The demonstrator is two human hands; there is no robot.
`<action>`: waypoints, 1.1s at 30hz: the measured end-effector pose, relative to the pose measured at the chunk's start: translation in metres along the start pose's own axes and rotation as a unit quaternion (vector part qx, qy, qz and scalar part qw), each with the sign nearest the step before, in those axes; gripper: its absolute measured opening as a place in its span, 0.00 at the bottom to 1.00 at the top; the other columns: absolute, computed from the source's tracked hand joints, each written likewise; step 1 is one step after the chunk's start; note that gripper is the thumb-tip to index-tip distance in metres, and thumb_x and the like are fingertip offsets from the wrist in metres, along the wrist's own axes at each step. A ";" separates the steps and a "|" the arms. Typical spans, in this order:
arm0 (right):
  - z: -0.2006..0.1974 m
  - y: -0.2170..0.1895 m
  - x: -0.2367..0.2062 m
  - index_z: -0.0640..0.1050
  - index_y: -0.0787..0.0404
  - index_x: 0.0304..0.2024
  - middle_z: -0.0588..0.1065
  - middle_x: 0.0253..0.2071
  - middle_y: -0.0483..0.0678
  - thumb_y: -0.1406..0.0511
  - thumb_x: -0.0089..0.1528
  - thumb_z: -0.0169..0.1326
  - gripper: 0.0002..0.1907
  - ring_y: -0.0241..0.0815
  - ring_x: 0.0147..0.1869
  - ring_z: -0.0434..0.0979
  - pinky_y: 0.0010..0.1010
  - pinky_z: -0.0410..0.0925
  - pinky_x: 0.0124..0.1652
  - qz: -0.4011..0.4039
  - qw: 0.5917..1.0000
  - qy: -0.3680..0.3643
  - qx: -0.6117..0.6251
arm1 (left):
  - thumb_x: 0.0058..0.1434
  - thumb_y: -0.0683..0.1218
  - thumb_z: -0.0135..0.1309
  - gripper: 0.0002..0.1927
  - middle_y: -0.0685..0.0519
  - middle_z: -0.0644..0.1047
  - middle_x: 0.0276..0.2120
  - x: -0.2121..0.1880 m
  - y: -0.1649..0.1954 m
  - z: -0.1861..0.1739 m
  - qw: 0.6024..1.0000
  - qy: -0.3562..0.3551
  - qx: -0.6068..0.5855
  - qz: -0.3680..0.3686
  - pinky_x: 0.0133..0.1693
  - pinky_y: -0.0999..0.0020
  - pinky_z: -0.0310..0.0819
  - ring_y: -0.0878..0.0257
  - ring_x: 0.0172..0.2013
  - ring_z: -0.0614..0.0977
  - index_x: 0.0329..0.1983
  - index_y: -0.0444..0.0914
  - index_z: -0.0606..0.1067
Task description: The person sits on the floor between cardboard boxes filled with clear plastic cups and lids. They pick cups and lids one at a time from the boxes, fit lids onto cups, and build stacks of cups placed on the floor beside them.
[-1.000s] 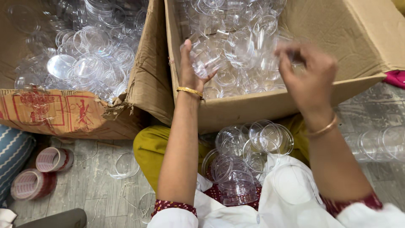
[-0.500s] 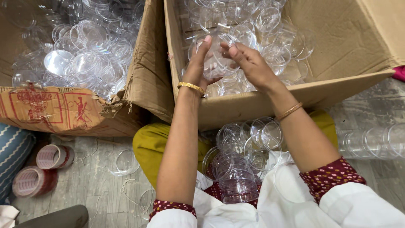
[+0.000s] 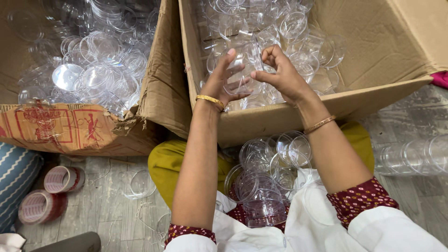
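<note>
While both hands, left hand (image 3: 219, 86) and right hand (image 3: 280, 77), hold one clear cup (image 3: 240, 74), the right box (image 3: 373, 100) stays heaped. Several cups (image 3: 270, 177) already fill the lap.

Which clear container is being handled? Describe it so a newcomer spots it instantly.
Start at the right-hand cardboard box, heaped with clear plastic containers. Above its near wall, the left hand and right hand meet around one clear container. It alone is lifted between fingers; the others lie loose.

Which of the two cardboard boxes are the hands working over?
The right-hand cardboard box, the plain brown one. Both the left hand and right hand hold a clear plastic cup above it; the left-hand box with red print goes untouched.
</note>
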State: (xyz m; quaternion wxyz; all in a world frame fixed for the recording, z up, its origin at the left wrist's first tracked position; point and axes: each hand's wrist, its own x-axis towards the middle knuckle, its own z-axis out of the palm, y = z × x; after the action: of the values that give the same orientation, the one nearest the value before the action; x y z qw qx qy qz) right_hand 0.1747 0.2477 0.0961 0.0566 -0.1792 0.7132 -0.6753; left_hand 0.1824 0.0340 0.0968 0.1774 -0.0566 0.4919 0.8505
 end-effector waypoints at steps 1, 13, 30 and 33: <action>0.000 -0.001 0.000 0.66 0.61 0.59 0.64 0.57 0.53 0.65 0.61 0.71 0.31 0.44 0.63 0.62 0.36 0.64 0.62 -0.004 1.000 -0.003 0.001 | 0.41 0.72 0.62 0.58 0.42 0.63 0.66 0.000 0.000 0.001 1.000 -0.004 0.002 -0.011 0.50 0.37 0.78 0.43 0.56 0.72 0.74 0.49 0.56; 0.015 -0.034 -0.016 0.53 0.39 0.79 0.61 0.68 0.56 0.49 0.51 0.75 0.61 0.53 0.72 0.64 0.44 0.69 0.60 -0.070 0.967 0.018 -0.244 | 0.41 0.79 0.54 0.58 0.42 0.67 0.66 0.006 0.005 0.005 0.997 0.065 0.021 -0.030 0.46 0.41 0.77 0.36 0.56 0.75 0.73 0.47 0.61; 0.018 -0.030 -0.013 0.55 0.39 0.77 0.62 0.68 0.55 0.50 0.50 0.77 0.60 0.54 0.71 0.67 0.46 0.70 0.63 -0.093 0.963 -0.006 -0.253 | 0.42 0.78 0.52 0.58 0.44 0.65 0.67 0.011 -0.002 0.000 0.996 0.061 0.056 -0.027 0.46 0.42 0.76 0.38 0.57 0.74 0.74 0.50 0.58; 0.019 -0.031 -0.012 0.54 0.40 0.75 0.60 0.68 0.54 0.51 0.46 0.77 0.61 0.54 0.72 0.65 0.46 0.75 0.56 -0.042 0.977 -0.015 -0.208 | 0.42 0.79 0.52 0.57 0.44 0.67 0.66 0.011 -0.003 -0.001 0.996 0.061 0.064 -0.020 0.45 0.44 0.77 0.40 0.56 0.75 0.73 0.50 0.61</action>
State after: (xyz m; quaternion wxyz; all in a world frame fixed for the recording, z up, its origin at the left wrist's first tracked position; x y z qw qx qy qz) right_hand 0.1977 0.2332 0.1227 0.0005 -0.2266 0.8291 -0.5112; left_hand 0.1726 0.0370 0.0911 0.1673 -0.1069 0.5540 0.8085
